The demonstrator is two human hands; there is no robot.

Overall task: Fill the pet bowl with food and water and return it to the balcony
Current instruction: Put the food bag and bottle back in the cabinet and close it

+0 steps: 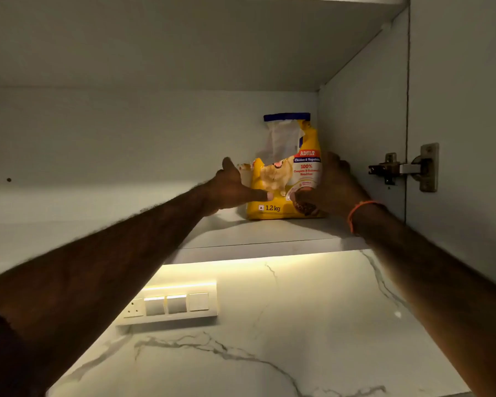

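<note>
**Operator:** Both arms reach up and forward into the wall cabinet. My left hand (232,187) has its thumb laid flat across the front of the pet food bag (284,179), low on the yellow panel; the other fingers go round the bag's left edge, where I lose sight of them. My right hand (331,186) wraps the bag's right side, fingers curled over the front lower corner, its back turned to me.

**Observer:** So both hold it?

**Operator:** Yes, one hand on each side. The bag stands upright on the cabinet shelf (269,233), far right, near the side wall.

**Observer:** Materials?

**Operator:** Bag is glossy plastic, yellow, with a dog printed on it, a red "ADULT" label and "1.2 kg" at the bottom. Its top is crumpled and pale, with a blue strip along the upper edge. An orange thread band (358,210) circles my right wrist. The shelf and cabinet walls are smooth, matt, pale grey. A metal hinge (404,167) joins the right wall to the open door. Below the shelf, a lit strip glows over a white marble-veined backsplash (298,310) with a white switch plate (169,308) at the left.
</note>
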